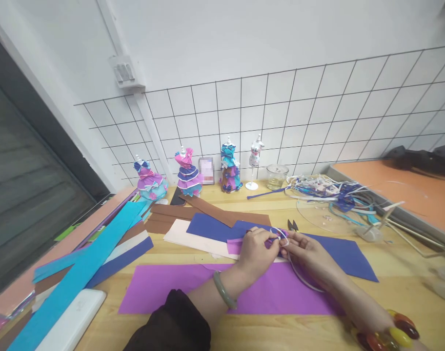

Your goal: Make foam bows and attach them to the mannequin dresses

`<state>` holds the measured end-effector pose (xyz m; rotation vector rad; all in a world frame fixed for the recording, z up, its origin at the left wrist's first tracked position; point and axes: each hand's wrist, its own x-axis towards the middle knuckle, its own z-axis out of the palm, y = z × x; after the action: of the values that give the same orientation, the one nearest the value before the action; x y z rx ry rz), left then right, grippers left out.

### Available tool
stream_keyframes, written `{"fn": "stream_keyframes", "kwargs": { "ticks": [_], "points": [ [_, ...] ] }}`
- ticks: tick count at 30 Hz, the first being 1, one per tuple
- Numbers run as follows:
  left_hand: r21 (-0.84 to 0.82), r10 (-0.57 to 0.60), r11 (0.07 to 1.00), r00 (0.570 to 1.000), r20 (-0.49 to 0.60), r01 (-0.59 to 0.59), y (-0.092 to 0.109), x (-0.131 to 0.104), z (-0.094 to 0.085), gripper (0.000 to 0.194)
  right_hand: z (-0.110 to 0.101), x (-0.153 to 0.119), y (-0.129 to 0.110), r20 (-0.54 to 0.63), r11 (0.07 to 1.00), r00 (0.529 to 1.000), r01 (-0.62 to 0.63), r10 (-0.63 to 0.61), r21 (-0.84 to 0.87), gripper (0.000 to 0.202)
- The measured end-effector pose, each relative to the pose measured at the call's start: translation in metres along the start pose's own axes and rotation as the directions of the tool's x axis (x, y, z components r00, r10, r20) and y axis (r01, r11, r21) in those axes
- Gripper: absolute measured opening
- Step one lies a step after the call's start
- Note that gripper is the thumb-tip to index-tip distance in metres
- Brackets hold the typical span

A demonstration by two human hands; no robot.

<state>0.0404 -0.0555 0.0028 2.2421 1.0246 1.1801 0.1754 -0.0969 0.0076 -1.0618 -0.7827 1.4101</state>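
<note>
My left hand and my right hand meet above the middle of the table, fingers closed in a pinch. Between their fingertips is a thin white ribbon, looped at the top and trailing down below my right hand. A small blue-purple piece shows at the loop, partly hidden by my fingers. Beneath the hands lies a wide purple fabric strip. Dark blue strips, a pale pink strip and brown strips lie just behind. Small dark scissors rest beyond my right hand.
Dressed mini mannequins and a bare white mannequin stand along the wall near a phone and a glass cup. Tangled ribbons lie back right, beside an orange-topped surface. Turquoise strips cover the left.
</note>
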Motion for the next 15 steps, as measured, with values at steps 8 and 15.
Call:
{"fn": "stream_keyframes", "kwargs": {
  "ticks": [8,15],
  "points": [
    [-0.152,-0.136,0.978,0.988,0.070,0.146,0.0020,-0.0004,0.0007,0.015,-0.0037,0.0018,-0.0003,0.030,0.999,1.000,0.008,-0.007,-0.032,0.037],
    [-0.128,-0.087,0.986,0.986,0.143,0.105,-0.0001,0.0023,-0.0028,0.017,-0.0080,0.0041,0.0034,0.022,0.997,0.999,0.026,-0.024,-0.071,0.047]
  ]
}}
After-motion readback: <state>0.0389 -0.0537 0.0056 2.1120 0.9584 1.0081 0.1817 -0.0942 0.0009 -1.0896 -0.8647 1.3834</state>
